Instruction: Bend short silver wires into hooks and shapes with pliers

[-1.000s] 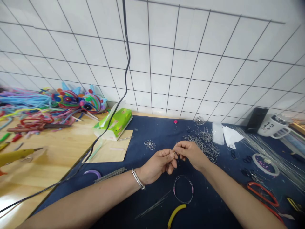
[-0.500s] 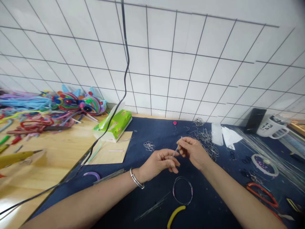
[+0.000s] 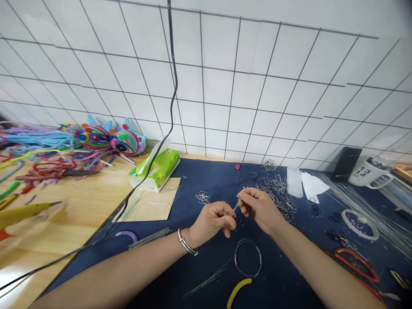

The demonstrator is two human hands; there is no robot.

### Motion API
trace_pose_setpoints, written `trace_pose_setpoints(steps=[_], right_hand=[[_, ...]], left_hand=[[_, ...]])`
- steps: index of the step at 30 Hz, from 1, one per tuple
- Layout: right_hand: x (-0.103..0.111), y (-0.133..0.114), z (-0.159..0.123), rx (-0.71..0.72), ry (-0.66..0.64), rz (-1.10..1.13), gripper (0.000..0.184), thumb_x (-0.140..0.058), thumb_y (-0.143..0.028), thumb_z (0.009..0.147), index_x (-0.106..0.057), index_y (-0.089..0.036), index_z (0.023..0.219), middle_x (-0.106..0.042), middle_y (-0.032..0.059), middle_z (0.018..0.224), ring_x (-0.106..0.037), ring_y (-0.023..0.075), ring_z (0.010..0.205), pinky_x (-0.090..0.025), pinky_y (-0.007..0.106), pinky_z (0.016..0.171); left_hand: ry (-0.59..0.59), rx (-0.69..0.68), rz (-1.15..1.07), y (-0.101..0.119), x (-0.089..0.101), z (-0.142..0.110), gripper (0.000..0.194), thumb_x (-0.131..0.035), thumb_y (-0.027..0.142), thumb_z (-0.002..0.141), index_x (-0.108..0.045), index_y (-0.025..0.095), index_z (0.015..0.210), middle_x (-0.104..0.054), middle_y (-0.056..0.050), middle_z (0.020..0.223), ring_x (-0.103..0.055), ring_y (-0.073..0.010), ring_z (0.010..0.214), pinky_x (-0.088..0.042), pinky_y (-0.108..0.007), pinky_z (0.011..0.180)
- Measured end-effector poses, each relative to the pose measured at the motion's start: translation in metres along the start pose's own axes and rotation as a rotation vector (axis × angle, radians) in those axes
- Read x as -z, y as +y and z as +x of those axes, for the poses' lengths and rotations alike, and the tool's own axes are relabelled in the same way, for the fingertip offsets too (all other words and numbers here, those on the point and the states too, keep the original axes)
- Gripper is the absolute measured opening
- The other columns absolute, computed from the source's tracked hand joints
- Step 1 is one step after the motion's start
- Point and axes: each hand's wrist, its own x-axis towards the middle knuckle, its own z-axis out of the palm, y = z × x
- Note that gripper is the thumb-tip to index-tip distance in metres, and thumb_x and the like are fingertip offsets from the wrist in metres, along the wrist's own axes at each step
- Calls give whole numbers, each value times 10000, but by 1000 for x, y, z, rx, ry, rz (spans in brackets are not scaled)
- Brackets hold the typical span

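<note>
Thin silvery wire pieces (image 3: 236,207) run between my two hands above the dark blue cloth. My left hand (image 3: 215,219), with a silver bangle at the wrist, is closed, pinching their lower end between thumb and fingers. The upper end is pinched by my right hand (image 3: 256,207), also closed. How many pieces there are I cannot tell. Just below the hands lies a wire ring (image 3: 248,258) with small pink parts. Right behind my right hand spreads a tangled heap of bent wires (image 3: 283,199); a smaller pile (image 3: 202,197) lies beyond my left hand.
A green tissue pack (image 3: 161,168) stands at the back left by colourful pipe cleaners (image 3: 51,141). A black cable (image 3: 172,98) hangs across the left side. On the right are red-handled scissors (image 3: 357,264), a bead dish (image 3: 359,224) and a white mug (image 3: 370,171). A yellow handle (image 3: 238,292) lies in front.
My left fingers have closed more tightly round the lower end of the wires. My right hand has shifted slightly, and the whole view has moved a little.
</note>
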Motion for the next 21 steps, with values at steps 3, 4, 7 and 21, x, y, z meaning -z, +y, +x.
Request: trace_pose_setpoints(steps=[3,4,7,21], right_hand=[[-2,1,-1,-5,0,4,194,-566,-345,763,-568,-153,799,-563,5,680,-484,74,519,-352,195,453],[-2,1,-1,-5,1,5,194,-565,-344,764,-566,-153,800,-563,5,679,-483,74,519,-352,194,453],[-1,1,-1,-1,0,-9,194,-557,-346,769,-563,-155,800,-566,6,681,-484,74,520,-355,194,454],[-1,0,-5,149,-53,-404,152,-528,-299,775,-585,-161,748,-557,-15,653,-491,82,544,-399,210,513]], left_hand=[[40,-18,58,0,0,0,177,-663,225,662,-527,113,672,-568,16,508,-512,-79,368,-395,-163,350],[50,-23,78,-1,0,-1,188,-663,239,663,-524,114,654,-557,20,501,-495,-72,361,-388,-160,343],[62,-30,122,-2,0,-2,217,-654,279,676,-513,119,632,-535,27,491,-459,-58,350,-370,-157,332],[-41,36,86,7,-1,5,194,-603,290,741,-539,109,769,-598,-30,710,-581,-113,592,-444,-243,589]])
